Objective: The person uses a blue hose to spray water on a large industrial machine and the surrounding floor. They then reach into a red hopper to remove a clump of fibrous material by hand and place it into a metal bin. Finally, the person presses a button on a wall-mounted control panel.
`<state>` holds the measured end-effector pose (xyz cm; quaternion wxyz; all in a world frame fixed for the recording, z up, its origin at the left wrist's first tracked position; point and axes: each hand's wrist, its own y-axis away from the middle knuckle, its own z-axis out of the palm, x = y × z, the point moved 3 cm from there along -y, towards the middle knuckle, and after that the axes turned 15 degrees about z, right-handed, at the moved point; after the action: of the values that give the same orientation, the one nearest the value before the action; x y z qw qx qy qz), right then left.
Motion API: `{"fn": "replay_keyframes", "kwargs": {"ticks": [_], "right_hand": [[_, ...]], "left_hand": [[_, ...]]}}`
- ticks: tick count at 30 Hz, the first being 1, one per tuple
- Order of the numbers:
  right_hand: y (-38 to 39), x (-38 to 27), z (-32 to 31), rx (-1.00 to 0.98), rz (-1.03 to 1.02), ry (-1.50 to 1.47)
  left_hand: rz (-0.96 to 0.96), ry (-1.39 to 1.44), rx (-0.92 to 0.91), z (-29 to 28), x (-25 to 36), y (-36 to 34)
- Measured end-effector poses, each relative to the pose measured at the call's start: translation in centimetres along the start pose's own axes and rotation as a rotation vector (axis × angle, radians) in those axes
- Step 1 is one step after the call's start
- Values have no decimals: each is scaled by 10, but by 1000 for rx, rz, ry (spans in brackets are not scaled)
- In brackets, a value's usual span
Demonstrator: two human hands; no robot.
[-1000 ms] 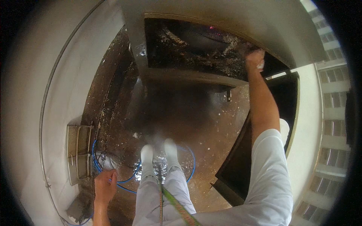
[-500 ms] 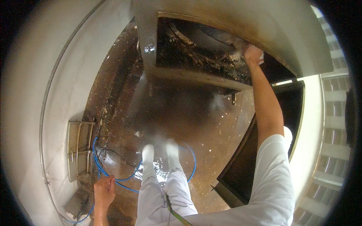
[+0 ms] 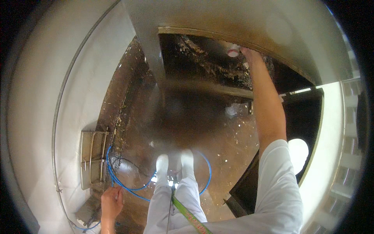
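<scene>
My right hand (image 3: 251,55), arm stretched far forward, reaches into a dark opening (image 3: 183,58) in a metal housing. It is closed on a white round-ended container with a red rim (image 3: 233,52), perhaps a cup; most of the grip is hidden by the hand's angle. Pale, crusty residue (image 3: 222,70) coats the surface just below it inside the opening. Low on the left, my left hand (image 3: 112,201) is curled closed near a blue hose (image 3: 134,191); whatever its fingers may hold is hidden.
A wet brown floor (image 3: 218,128) lies around my white boots (image 3: 187,160). A metal rack (image 3: 93,158) is fixed to the left wall. The dark open door panel (image 3: 300,117) stands at right, beside a white round object (image 3: 299,156). A green strap (image 3: 187,214) hangs before my legs.
My right hand has shifted left within the opening and turned, so the container's round end now shows. The view has moved slightly; my left hand stays low and curled.
</scene>
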<state>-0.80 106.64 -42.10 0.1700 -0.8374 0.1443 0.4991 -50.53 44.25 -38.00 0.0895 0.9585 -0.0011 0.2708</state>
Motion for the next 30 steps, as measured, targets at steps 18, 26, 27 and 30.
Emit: {"fn": "replay_keyframes", "kwargs": {"ticks": [18,26,27,30], "right_hand": [[-65,63,-147,51,372,-369],[-15,73,-55,-211,783,-1119],[-1,69,-37,-217,821,-1191],[38,47,-10,-198,833,-1297]], "left_hand": [[36,-26,-64,12,39,-25],[-6,-1,-91,10,39,-24],[11,-17,-102,4,39,-22],[66,-71,-114,-13,28,-14]]}}
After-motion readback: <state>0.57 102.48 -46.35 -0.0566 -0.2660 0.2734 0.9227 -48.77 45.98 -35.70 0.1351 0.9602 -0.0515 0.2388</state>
